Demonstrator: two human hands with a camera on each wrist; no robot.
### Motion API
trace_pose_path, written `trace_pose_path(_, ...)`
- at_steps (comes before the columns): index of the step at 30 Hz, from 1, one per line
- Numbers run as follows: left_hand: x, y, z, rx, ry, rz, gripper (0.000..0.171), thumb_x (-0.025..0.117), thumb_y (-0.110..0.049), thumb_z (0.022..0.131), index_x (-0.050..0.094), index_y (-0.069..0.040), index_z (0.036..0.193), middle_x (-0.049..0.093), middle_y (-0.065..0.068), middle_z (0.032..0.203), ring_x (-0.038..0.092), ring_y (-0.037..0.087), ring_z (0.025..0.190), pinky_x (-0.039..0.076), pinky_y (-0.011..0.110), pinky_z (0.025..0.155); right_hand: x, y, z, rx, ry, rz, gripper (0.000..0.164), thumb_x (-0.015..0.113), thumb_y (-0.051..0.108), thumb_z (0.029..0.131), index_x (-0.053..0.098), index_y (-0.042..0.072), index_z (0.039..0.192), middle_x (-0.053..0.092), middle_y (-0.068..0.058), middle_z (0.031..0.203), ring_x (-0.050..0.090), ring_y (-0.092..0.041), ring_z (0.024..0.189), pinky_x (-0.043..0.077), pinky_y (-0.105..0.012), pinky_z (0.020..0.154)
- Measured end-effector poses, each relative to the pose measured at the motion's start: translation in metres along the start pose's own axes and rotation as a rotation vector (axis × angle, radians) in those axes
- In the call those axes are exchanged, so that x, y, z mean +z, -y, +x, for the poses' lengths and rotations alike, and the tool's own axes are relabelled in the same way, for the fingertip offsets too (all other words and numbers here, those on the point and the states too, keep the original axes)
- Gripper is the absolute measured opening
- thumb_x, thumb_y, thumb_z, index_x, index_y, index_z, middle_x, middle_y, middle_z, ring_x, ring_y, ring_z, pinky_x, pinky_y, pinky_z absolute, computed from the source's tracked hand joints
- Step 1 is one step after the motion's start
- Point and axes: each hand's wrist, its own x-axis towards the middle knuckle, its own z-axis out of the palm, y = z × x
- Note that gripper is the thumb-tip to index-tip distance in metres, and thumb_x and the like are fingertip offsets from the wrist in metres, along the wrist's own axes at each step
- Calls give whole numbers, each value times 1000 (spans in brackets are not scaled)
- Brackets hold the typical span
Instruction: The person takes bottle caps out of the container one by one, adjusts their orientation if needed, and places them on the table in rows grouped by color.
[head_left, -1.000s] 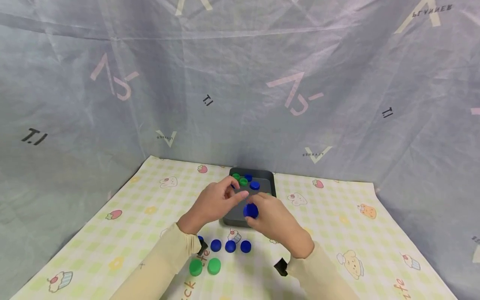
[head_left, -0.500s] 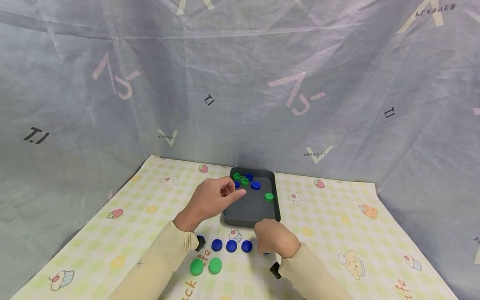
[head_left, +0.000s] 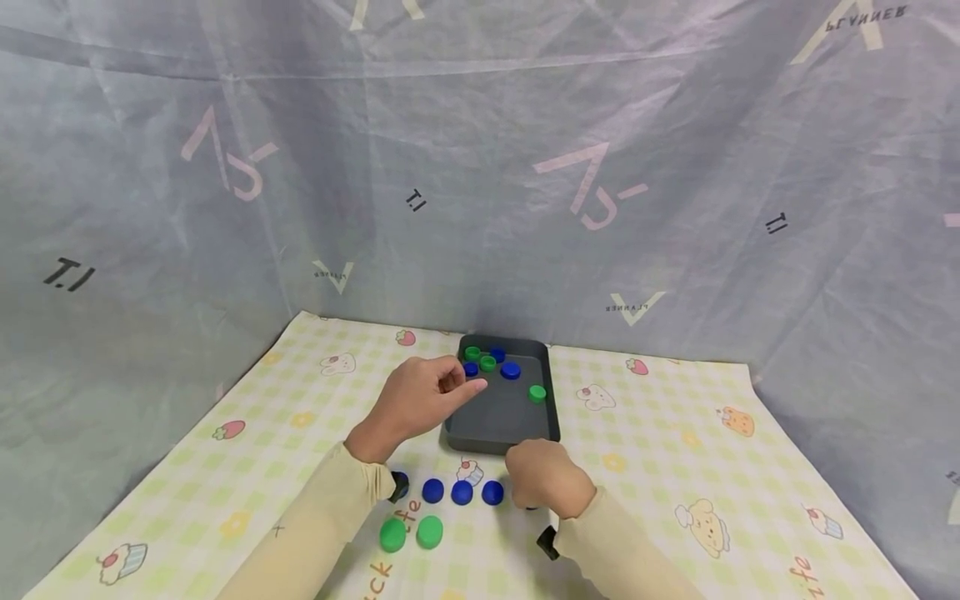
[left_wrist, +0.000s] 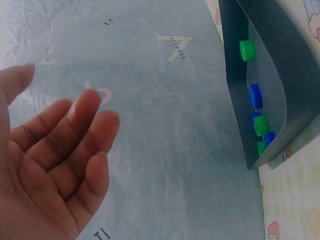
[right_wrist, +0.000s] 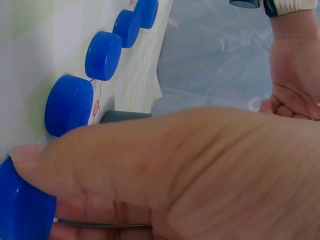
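Observation:
At the right end of a row of blue bottle caps [head_left: 462, 492], my right hand [head_left: 549, 477] pinches another blue bottle cap [right_wrist: 25, 205]. The right wrist view shows the thumb on its edge and fingers on the far side; from the head, the hand hides most of it. My left hand [head_left: 416, 398] hovers at the left side of a dark grey tray [head_left: 504, 447]. Its fingers are loosely curled with nothing in them. Inside the tray lie several caps, among them a green cap [head_left: 537, 393] by the right wall and a blue cap [head_left: 510, 371] further back.
Two green caps [head_left: 430, 532] sit on the near side of the blue row. My left wrist's black strap overlaps the leftmost blue cap [head_left: 401, 483]. A checked, patterned cloth [head_left: 660, 492] covers the table, and a grey curtain [head_left: 465, 167] hangs behind it.
My right hand has carried a blue cap from over the tray down to the right end of the row. It has stayed there over the last half second. The left hand has barely shifted.

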Motion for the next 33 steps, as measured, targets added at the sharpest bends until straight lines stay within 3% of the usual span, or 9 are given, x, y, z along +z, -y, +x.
trace_pose_path(5, -1, 0, 1, 5, 13, 33, 24, 71, -36, 92, 61, -23, 75, 51, -14, 60, 45, 4, 50, 42, 26, 53, -3, 0, -1, 7, 24, -5, 15, 75, 13, 78, 61, 15, 71, 56, 2, 67, 51, -18, 63, 47, -35, 64)
trace_pose_path(11, -1, -3, 4, 13, 22, 30, 21, 72, -32, 92, 62, -23, 77, 54, -14, 63, 47, 5, 53, 43, 26, 54, -10, -1, -10, -29, -17, 19, 18, 74, 14, 76, 59, 17, 68, 54, 3, 64, 48, -16, 59, 44, -34, 59)
trace_pose_path(16, -2, -2, 6, 1, 26, 33, 19, 73, -31, 92, 62, -22, 79, 55, -13, 67, 50, 7, 60, 45, 26, 58, -18, -4, -16, -79, -9, 46, 21, 80, 26, 77, 60, 18, 73, 55, 7, 67, 49, -13, 61, 47, -33, 61)
trace_pose_path(19, 1, 2, 11, 27, 32, 56, 17, 74, -29, 91, 62, -21, 82, 57, -10, 74, 54, 11, 68, 46, 27, 62, -21, -5, -18, -89, 23, 52, 24, 80, 36, 81, 63, 19, 78, 55, 8, 69, 50, -12, 63, 48, -33, 63)
trace_pose_path(22, 8, 8, 26, 42, 60, 95, 16, 74, -29, 91, 63, -18, 87, 58, -6, 81, 53, 13, 71, 46, 29, 64, -22, -6, -18, -89, 46, 70, 26, 77, 44, 83, 68, 20, 86, 58, 9, 73, 53, -12, 68, 49, -34, 67)
trace_pose_path(26, 24, 21, 59, 36, 163, 180, 15, 73, -27, 91, 64, -16, 95, 60, -4, 91, 54, 13, 75, 48, 32, 68, -21, -6, -16, -96, 76, 85, 36, 74, 50, 85, 72, 20, 104, 66, 11, 88, 62, -11, 82, 53, -38, 77)
trace_pose_path(30, 46, 43, 90, 81, 278, 360, 14, 71, -21, 92, 66, -14, 102, 63, 1, 100, 58, 17, 84, 51, 36, 77, -21, -7, -15, -109, 99, 96, 41, 74, 51, 85, 72, 22, 113, 69, 11, 104, 65, -13, 98, 53, -39, 85)
trace_pose_path(33, 66, 64, 104, 128, 352, 532, 17, 69, -20, 91, 68, -12, 107, 64, 3, 100, 59, 20, 87, 51, 38, 80, -21, -6, -15, -155, 116, 120, 41, 72, 52, 86, 71, 24, 115, 68, 12, 109, 63, -12, 101, 52, -38, 87)
